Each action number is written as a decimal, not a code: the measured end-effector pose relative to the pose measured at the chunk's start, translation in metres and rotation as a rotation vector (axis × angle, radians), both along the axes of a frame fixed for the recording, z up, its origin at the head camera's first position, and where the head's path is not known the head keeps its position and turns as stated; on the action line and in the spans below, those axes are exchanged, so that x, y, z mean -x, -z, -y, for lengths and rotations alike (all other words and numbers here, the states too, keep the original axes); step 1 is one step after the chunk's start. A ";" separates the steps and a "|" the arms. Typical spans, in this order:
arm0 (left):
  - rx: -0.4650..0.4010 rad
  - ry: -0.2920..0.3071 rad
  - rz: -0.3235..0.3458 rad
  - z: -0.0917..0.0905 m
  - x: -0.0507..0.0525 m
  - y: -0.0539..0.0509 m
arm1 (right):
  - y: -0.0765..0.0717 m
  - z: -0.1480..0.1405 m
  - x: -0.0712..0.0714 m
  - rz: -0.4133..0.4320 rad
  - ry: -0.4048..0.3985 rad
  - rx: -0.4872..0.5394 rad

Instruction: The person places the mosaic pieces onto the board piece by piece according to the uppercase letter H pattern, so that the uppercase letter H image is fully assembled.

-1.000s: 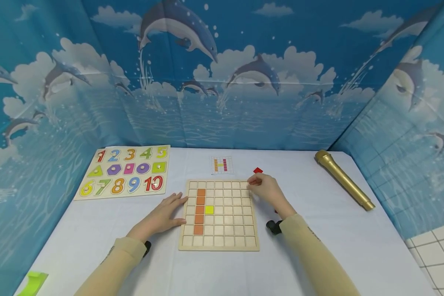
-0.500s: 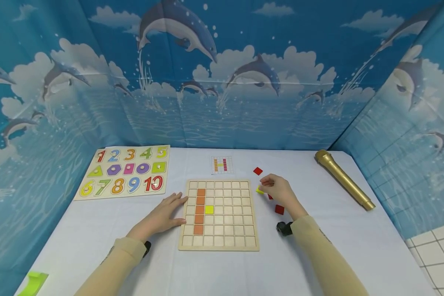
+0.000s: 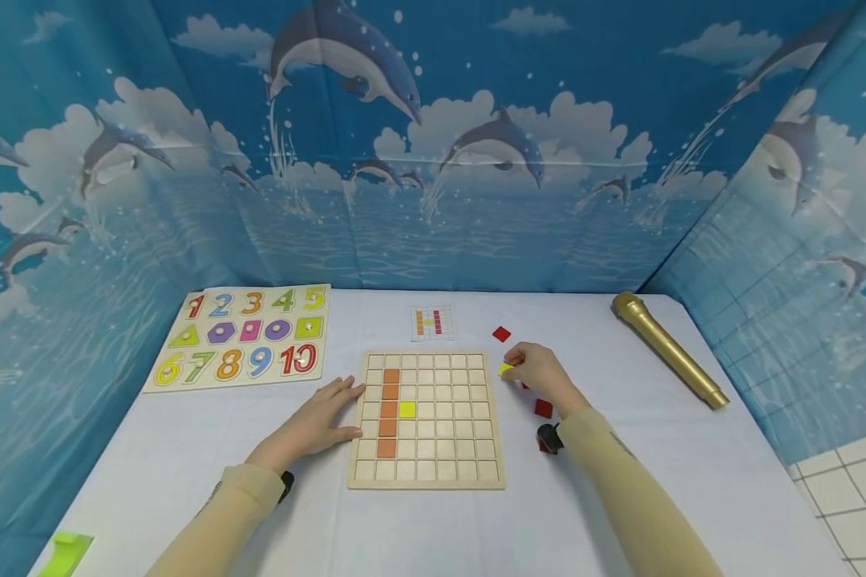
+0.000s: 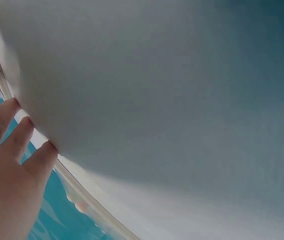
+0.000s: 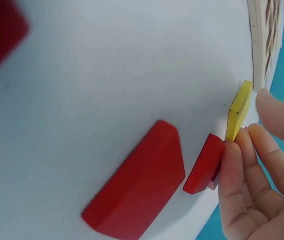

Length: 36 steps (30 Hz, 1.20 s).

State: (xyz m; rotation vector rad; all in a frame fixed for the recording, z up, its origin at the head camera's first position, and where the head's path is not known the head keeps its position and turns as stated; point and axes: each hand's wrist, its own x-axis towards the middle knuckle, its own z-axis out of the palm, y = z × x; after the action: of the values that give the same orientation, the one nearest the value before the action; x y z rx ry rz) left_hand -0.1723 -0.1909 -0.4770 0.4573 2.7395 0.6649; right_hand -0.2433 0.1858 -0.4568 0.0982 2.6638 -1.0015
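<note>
My left hand (image 3: 309, 425) rests at the left edge of the wooden grid board (image 3: 426, 486), fingers spread and fingertips touching its rim. Five fingertips' worth of detail is partly hidden in the left wrist view, where several fingers (image 4: 42, 160) meet the edge. Right of the board, my right hand (image 3: 543, 378) pinches a yellow square tile (image 5: 238, 111) low over the cloth, thumb and fingers around it. A red tile (image 5: 205, 164) lies against those fingers. On the board sit a column of orange tiles (image 3: 388, 409) and one yellow tile (image 3: 407, 409) beside it.
More red tiles (image 3: 544, 409) lie near my right wrist, and one red tile (image 3: 501, 333) lies farther back. A pattern card (image 3: 434, 330) is behind the board. A number puzzle (image 3: 240, 377) stands left, a gold microphone (image 3: 667, 349) right, and a green object (image 3: 65, 554) front left.
My right hand has moved right from the board's upper right corner to the yellow tile, then barely shifted. My left hand has stayed at the board's edge.
</note>
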 end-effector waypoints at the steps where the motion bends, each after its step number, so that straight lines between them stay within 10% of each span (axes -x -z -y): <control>1: -0.002 0.003 -0.003 0.000 0.000 0.000 | 0.000 0.001 0.000 0.002 0.003 -0.004; 36: 0.011 -0.028 0.036 -0.001 0.001 0.000 | 0.004 0.012 -0.002 -0.103 -0.039 -0.171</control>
State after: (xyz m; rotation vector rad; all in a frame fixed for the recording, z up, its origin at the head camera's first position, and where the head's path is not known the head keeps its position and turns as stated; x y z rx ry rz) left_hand -0.1733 -0.1900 -0.4774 0.4013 2.7189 0.6582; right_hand -0.2409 0.1741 -0.4604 0.0318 2.8302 -0.7849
